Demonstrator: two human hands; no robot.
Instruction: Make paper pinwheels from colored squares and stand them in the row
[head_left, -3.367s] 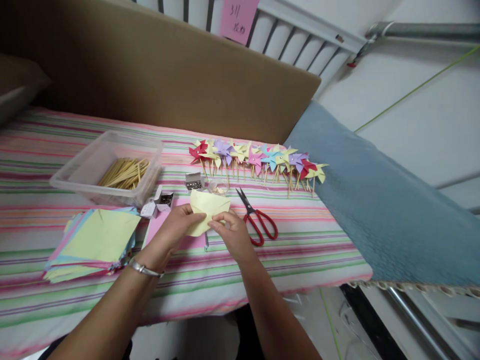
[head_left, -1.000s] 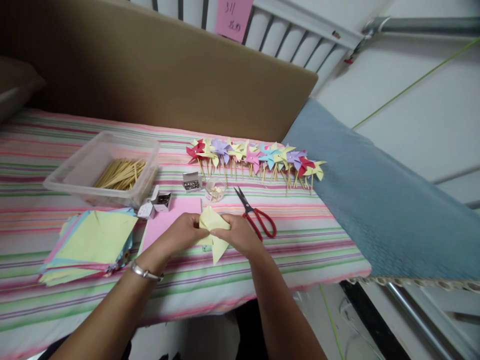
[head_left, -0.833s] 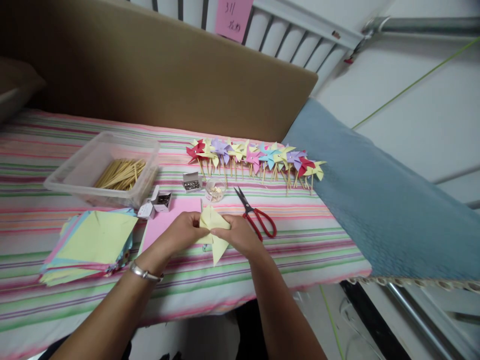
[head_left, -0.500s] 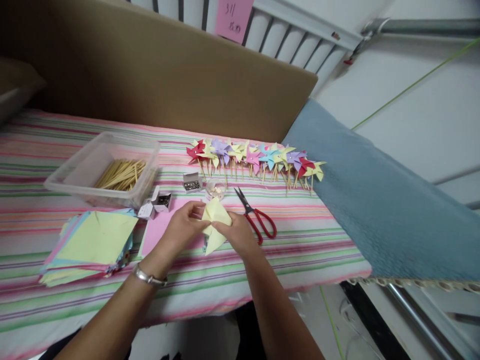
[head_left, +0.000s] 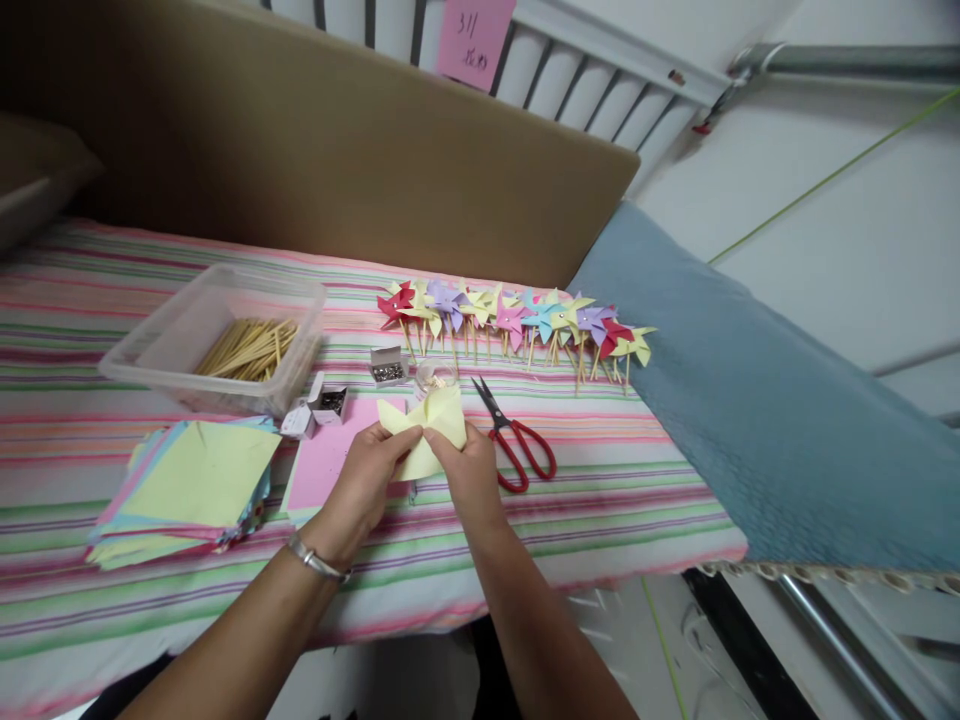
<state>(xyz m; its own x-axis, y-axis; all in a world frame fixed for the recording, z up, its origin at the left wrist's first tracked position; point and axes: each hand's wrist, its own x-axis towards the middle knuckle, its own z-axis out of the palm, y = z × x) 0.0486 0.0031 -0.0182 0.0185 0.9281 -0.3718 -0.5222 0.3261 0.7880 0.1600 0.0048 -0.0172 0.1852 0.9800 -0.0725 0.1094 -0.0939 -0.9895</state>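
Note:
Both hands grip one piece of pale yellow paper [head_left: 444, 412] whose corners are bent in toward its middle. My left hand [head_left: 375, 465] pinches it from the left, thumb near the centre. From the right, my right hand [head_left: 466, 462] holds it with the thumb pressed close beside the other thumb. Under the left hand lies a pink sheet [head_left: 322, 470]. Just beyond the paper stands a small clear round dish [head_left: 435, 376] with tiny pale pieces. Scissors with red handles [head_left: 517, 440] lie to the right of my right hand.
Left on the striped cloth [head_left: 600, 520] are a stack of coloured paper squares [head_left: 202, 475] and a clear plastic box [head_left: 135, 365] of wooden sticks [head_left: 251, 350]. Two small boxes [head_left: 388, 370] [head_left: 328, 402] hold metal pins. Several paper pinwheels [head_left: 514, 318] line the back before a cardboard panel [head_left: 337, 150].
The yellow paper has been turned and another corner points left now. My left hand has shifted its hold, bringing its thumb to the paper's middle beside the right thumb.

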